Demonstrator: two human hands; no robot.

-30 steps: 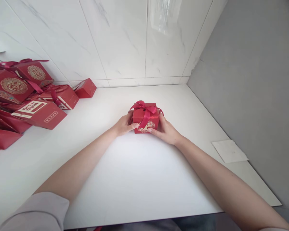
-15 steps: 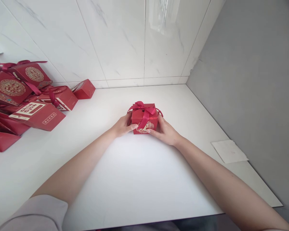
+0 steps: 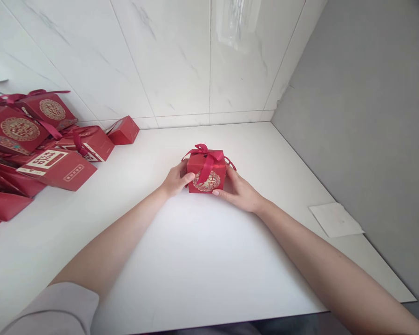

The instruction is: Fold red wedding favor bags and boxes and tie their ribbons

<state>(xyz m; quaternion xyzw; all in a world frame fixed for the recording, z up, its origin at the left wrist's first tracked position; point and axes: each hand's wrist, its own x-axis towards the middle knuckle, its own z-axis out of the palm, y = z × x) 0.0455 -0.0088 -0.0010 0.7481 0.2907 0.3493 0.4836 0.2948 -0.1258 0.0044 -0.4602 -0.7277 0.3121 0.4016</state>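
Between the left hand (image 3: 174,180) and right hand (image 3: 242,191), a gift box (image 3: 206,171) sits on the tabletop (image 3: 202,260); piled boxes (image 3: 61,168) lie left, paper (image 3: 336,219) right (well apart), tiled wall (image 3: 178,60) behind.

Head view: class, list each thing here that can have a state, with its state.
Red box: upright, top closed
Ribbon: tied in a bow on the box
Left hand: gripping the box's left side
Right hand: gripping its right side
Heaped boxes: tilted various ways, some ribbon-tied
White sheet: lying flat near the table's right edge

a red, gold-printed box (image 3: 213,174) topped with a bow (image 3: 213,155) stands upright on the table (image 3: 195,265).
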